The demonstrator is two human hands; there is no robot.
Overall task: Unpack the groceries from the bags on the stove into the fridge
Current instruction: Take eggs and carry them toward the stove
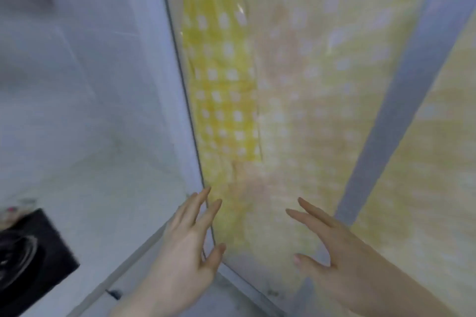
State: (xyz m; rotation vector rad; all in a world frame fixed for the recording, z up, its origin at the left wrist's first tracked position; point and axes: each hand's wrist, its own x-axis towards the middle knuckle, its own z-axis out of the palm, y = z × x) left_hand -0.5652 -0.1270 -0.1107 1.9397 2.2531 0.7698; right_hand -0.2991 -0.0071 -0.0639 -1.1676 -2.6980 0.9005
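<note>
Left hand (185, 247), right hand (332, 247) spread, holding nothing

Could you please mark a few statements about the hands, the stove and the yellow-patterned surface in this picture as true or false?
1. Both hands hold nothing. True: the left hand and the right hand have straight, spread fingers.
2. The black stove sits at the lower left of the view. True.
3. A grocery bag hangs from the right hand. False: no bag shows in either hand.
4. The yellow checked panel lies to the left of the stove. False: it rises to the stove's right, ahead of the hands.
5. The picture is sharp throughout. False: it is blurred, so whether the fingers touch the panel cannot be told.
</note>
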